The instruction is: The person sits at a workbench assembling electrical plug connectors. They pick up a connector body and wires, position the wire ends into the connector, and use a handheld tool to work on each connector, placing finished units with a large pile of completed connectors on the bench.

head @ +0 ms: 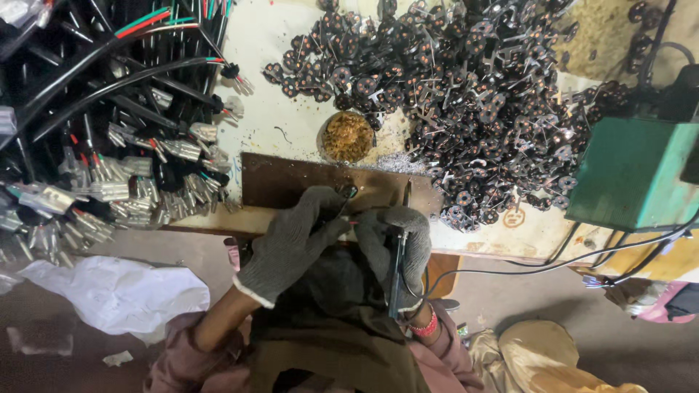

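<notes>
Both my gloved hands meet at the near edge of the tabletop (291, 109), over a brown board (291, 182).

My right hand (397, 244) has its grip wrapped tight round a thin soldering iron (395, 273), held upright, its cable trailing off right. My left hand (291, 244) pinches a small dark part (347, 191) with thin wires at the board's edge, touching the right glove. Just beyond the board sits a round dish of brassy scraps (347, 136). A heap of dark round parts (466, 94) spreads to the right, near a green box (633, 171). Bundled cables with metal terminals (109, 160) lie left.
</notes>
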Motion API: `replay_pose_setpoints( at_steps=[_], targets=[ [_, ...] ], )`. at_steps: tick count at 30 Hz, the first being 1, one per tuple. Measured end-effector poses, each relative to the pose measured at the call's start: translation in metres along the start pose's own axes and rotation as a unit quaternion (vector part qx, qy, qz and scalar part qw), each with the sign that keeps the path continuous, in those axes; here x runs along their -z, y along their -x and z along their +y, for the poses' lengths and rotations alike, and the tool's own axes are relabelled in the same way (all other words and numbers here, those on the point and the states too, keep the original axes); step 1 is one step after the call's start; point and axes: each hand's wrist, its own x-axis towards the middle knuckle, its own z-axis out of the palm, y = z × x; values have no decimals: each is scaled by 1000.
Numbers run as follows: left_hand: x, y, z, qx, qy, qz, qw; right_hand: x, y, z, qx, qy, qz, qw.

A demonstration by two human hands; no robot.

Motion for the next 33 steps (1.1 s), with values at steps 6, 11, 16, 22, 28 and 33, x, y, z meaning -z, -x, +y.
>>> replay_pose_setpoints(
  at_steps=[6, 11, 16, 22, 28, 33],
  targets=[
    [4, 11, -6, -11, -4, -56, 998, 2, 6, -6, 74, 133, -16, 988],
    [7, 12, -10, -56, 19, -24, 998, -3, -2, -24, -120, -263, -6, 957],
    [2, 13, -17, -35, 41, -46, 997, -9, -14, -31, -4, 140, 7, 990],
    [-22, 15, -29, 166, 335, -73, 924, -12, -19, -32, -108, 9, 64, 992],
    [-32, 15, -27, 82, 246, -16, 966, -5, -25, -32, -92, 84, 14, 992],
    [-28, 11, -23, 141, 333, -43, 931, -6, -26, -26, -99, 85, 56, 990]
  ],
)
